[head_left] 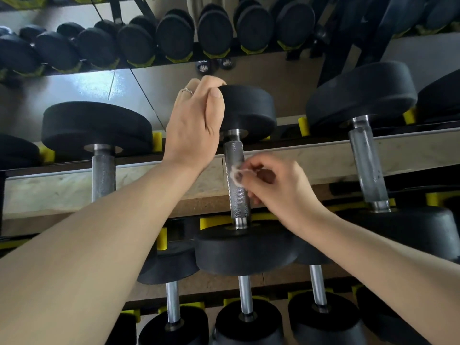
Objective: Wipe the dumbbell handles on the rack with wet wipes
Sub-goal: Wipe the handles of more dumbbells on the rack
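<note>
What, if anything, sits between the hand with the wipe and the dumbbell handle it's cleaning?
Nothing visible. The right hand pinches the wet wipe directly against the knurled handle of the middle dumbbell. The left hand grips that dumbbell's far head, off to the side of the wiping path.

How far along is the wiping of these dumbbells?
Nothing visibly marks any handle as finished. In hand: the left hand grips the far black rubber head of the middle dumbbell, while the right hand pinches a small white wet wipe against its knurled steel handle. The neighbouring steel handles and the lower row may still need wiping.
</note>
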Motion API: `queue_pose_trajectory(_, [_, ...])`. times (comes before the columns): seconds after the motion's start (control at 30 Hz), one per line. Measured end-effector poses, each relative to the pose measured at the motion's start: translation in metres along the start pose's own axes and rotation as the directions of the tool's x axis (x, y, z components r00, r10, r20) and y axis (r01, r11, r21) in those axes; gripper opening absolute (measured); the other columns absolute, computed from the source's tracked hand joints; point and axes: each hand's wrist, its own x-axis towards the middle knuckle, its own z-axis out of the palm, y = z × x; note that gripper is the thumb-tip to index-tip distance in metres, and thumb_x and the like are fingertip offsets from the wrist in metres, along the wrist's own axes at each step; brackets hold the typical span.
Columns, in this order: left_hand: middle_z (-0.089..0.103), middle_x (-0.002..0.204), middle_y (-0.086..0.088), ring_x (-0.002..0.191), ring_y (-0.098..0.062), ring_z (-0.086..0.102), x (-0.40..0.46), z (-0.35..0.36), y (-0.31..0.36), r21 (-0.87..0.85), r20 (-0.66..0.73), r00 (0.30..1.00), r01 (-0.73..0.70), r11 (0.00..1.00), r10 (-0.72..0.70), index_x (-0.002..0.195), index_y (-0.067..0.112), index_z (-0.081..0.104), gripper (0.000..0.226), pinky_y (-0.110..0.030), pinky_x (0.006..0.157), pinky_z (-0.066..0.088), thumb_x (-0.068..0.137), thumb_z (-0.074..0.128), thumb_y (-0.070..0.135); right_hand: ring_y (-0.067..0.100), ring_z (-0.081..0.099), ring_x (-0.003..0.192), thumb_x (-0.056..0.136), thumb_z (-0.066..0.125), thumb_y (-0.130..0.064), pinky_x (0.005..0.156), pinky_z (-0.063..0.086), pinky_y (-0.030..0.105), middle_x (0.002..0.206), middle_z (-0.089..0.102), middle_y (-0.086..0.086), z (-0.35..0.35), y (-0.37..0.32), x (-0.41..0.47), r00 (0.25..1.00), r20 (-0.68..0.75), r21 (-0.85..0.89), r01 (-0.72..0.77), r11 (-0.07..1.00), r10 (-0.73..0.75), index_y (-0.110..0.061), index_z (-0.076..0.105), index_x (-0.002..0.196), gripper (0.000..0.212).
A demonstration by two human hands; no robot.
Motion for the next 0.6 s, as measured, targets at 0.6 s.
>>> queue_pose_trajectory(0.6, [0.057,0.101,-0.01,0.095,-0.026,0.051,-0.001,-0.003,0.001,0.029,0.011,1.0,-0.007,1.0,0.006,0.122,0.008,0.055,0.039,-0.039,0.083,0.041,0.11,0.024,0.028,0.002,0.062,0.073,0.092,0.07,-0.023,0.064,0.047,0.012,0.089,0.065,-0.009,0.011,-0.015,0.016,0.982,-0.182,-0.181,0.022,0.983,-0.056,-0.018,0.069,0.097,0.008])
